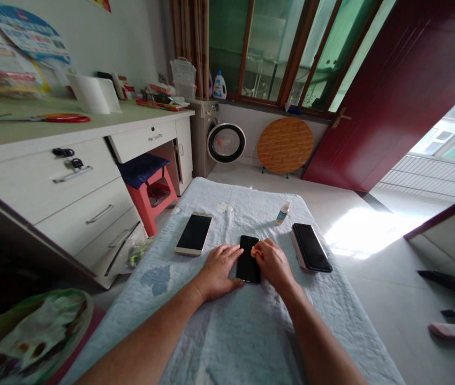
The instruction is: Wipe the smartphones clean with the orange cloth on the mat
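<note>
A black smartphone (248, 266) lies face up on the cloth-covered table between my hands. My left hand (220, 270) steadies its left edge, fingers stretched along the top and thumb near the bottom corner. In my right hand (271, 261) is a small orange cloth (255, 251), pinched and pressed against the upper right of the screen. To the left rests a gold-and-white smartphone (194, 233), dark screen up. On the right, another black phone (311, 247) sits on top of a pinkish, phone-like item. Beyond the hands stands a small spray bottle (282, 213) with a clear cap.
A light blue quilted cloth (227, 331) covers the table. At the left are a desk (86, 198) with drawers, a red stool (153, 195) and a waste bin (86, 315). Behind stand a washing machine (204, 120) with its door ajar and a round wooden tabletop (286, 144).
</note>
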The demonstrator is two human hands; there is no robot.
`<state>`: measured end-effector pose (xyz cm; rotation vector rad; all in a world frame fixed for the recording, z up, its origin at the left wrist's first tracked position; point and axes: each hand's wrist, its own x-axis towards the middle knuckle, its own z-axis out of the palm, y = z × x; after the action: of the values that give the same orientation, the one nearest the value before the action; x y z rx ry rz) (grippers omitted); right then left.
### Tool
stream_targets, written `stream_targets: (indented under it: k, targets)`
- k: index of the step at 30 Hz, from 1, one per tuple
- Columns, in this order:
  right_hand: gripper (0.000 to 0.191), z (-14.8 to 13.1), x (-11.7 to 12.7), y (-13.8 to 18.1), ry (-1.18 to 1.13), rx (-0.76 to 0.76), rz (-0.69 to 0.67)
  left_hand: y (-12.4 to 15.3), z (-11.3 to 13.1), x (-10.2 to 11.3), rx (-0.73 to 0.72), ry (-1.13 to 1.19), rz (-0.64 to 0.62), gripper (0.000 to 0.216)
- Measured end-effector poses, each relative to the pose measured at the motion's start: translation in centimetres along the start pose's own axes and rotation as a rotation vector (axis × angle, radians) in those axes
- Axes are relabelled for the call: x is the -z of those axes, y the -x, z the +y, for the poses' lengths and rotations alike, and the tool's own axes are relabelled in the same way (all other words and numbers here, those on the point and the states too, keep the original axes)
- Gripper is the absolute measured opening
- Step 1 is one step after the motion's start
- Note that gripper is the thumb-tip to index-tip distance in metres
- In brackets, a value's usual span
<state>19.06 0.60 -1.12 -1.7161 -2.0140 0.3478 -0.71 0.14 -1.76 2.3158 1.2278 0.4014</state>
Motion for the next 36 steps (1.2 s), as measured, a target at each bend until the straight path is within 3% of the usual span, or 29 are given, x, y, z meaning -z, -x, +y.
stream_targets:
  k: [6,17,20,25,36]
  targets:
    - [0.018,0.8,0.7,-0.2,-0.043,-0.015,-0.059,0.0,0.0,0.0,-0.008,-0.014,0.0,0.076]
    - [0.019,-1.5,3.3,1.6,-0.203,0.172,-0.45,0.0,-0.1,0.0,-0.015,-0.031,-0.009,0.076]
    - [0.015,-1.9,3.6,1.8,-0.216,0.189,-0.501,0.0,-0.3,-0.2,-0.017,-0.03,0.001,0.076]
    - [0.016,-1.8,2.8,1.5,-0.182,0.131,-0.397,0.0,-0.3,-0.1,-0.011,-0.016,-0.01,0.076]
    - [0.018,1.8,-0.3,-0.6,-0.026,-0.081,0.076,-0.1,-0.3,-0.5,-0.029,-0.048,0.026,0.078]
